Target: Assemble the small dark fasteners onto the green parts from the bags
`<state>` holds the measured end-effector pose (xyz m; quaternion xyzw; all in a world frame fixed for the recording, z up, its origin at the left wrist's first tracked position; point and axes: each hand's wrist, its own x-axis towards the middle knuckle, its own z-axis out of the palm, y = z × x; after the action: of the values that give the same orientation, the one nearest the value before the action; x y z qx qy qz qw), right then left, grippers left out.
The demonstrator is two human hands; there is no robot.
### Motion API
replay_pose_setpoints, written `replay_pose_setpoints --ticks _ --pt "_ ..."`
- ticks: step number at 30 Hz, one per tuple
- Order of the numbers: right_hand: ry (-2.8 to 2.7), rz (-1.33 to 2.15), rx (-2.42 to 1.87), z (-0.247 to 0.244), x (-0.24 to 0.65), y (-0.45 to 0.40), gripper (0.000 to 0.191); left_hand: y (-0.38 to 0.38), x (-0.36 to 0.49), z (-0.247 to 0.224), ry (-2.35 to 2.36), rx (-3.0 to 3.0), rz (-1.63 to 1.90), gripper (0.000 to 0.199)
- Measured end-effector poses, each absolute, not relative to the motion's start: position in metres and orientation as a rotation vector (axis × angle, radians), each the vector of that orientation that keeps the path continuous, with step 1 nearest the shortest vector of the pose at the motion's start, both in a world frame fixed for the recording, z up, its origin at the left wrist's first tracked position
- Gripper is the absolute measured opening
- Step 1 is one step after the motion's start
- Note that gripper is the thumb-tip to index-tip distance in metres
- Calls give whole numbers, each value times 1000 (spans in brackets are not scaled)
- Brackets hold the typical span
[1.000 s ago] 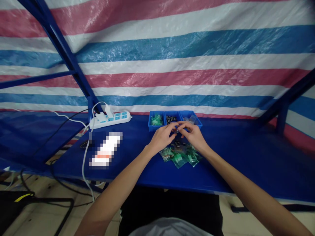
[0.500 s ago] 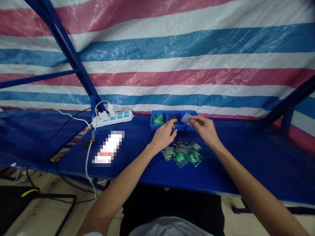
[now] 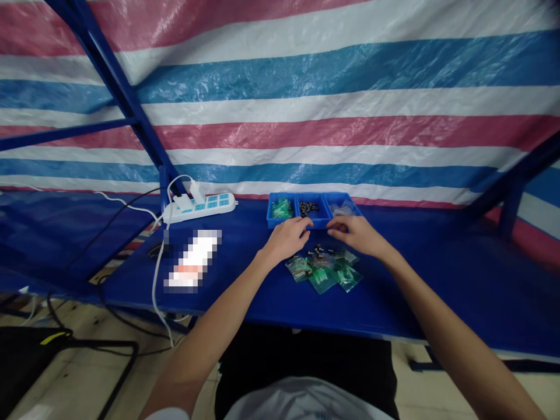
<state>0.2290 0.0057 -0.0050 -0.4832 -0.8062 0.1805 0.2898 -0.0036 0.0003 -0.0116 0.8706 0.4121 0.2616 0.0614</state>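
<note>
Three joined blue bins stand at the back of the table. The left bin (image 3: pixel 275 223) holds small green bags, the middle bin (image 3: pixel 321 223) dark screws (image 3: pixel 308 207), and the right bin (image 3: pixel 355 209) clear plastic bags (image 3: pixel 342 208). My left hand (image 3: pixel 286 239) hovers just in front of the left and middle bins, fingers bent, thumb apart, nothing visible in it. Beside the right bin's front edge is my right hand (image 3: pixel 359 235), its fingers and thumb apart with no bag between them. Below both hands lies a pile of green bags (image 3: pixel 324 279) with several loose screws (image 3: pixel 318 249) on top.
A white power strip (image 3: pixel 201 207) with plugs and cables sits at the back left. In front of it lies a blurred bright object (image 3: pixel 195 259). A striped plastic sheet (image 3: pixel 306 99) hangs behind the blue table (image 3: pixel 437 274), between blue metal posts (image 3: pixel 114 76).
The clear bag that my right hand held is out of its fingers, and clear bags lie in the right bin. My right hand has come down and nearer; my left hand has lowered slightly.
</note>
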Motion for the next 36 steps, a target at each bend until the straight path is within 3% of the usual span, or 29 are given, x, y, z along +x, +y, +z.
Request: replay_pose_setpoints --ticks 11,29,36 --pt "-2447 737 -1330 -10 231 4 5 -2 1 -16 1220 2668 651 20" --pt "-2304 400 -1295 -18 212 1 13 -4 3 -14 1214 2693 634 16" --pt "-2111 490 -1261 -17 198 -6 11 -2 3 -18 1259 2669 658 10"
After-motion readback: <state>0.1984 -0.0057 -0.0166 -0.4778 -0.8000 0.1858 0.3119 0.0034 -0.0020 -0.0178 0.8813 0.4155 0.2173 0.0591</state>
